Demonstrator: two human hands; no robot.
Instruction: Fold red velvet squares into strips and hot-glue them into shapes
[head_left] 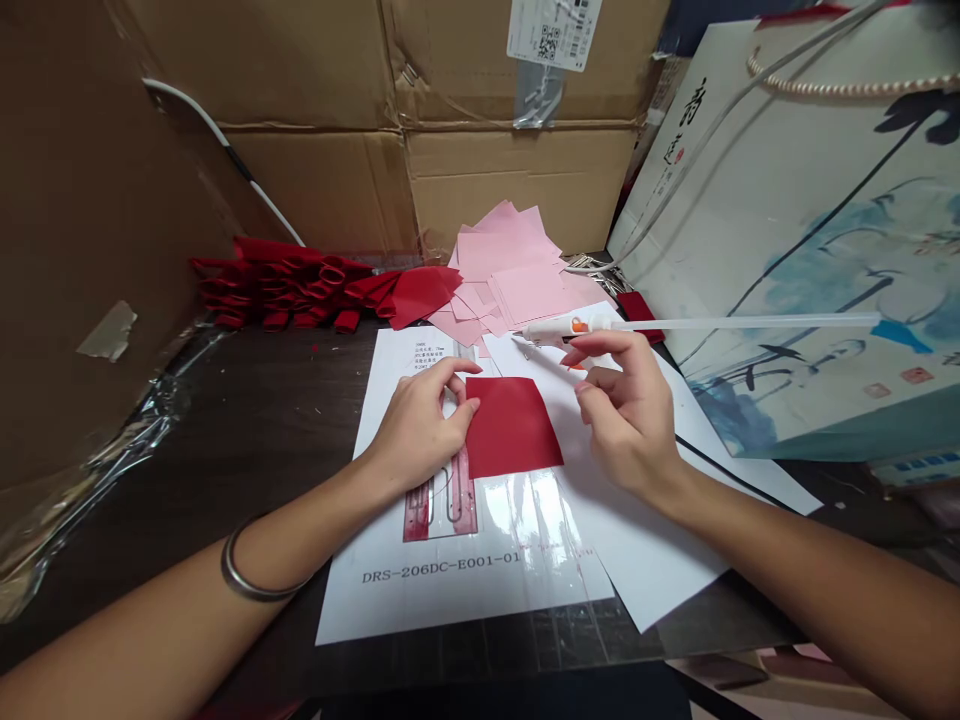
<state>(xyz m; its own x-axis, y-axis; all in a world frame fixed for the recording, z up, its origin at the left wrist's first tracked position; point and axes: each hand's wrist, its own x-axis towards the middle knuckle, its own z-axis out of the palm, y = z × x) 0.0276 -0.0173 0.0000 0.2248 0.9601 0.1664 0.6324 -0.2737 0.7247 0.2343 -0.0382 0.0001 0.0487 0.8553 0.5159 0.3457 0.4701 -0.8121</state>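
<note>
My right hand [626, 410] pinches a white hot-glue pen [570, 325] with an orange button, and a long clear glue stick [750, 323] runs from it to the right. The pen's tip points left, above the papers. My left hand [420, 425] rests on a printed sheet [457, 590], its curled fingertips touching the left edge of a red square of material [512, 428]. That square lies flat between my hands. A clear plastic film [517, 530] covers the lower part of the printed sheet. A metal bangle [255, 565] circles my left wrist.
A white paper sheet [637, 530] lies under my right hand on a dark table [225, 420]. Behind are a pile of pink paper pieces [510, 265] and folded red pieces [285, 285]. Cardboard boxes [510, 130] stand behind, and a printed paper bag [787, 230] stands at right.
</note>
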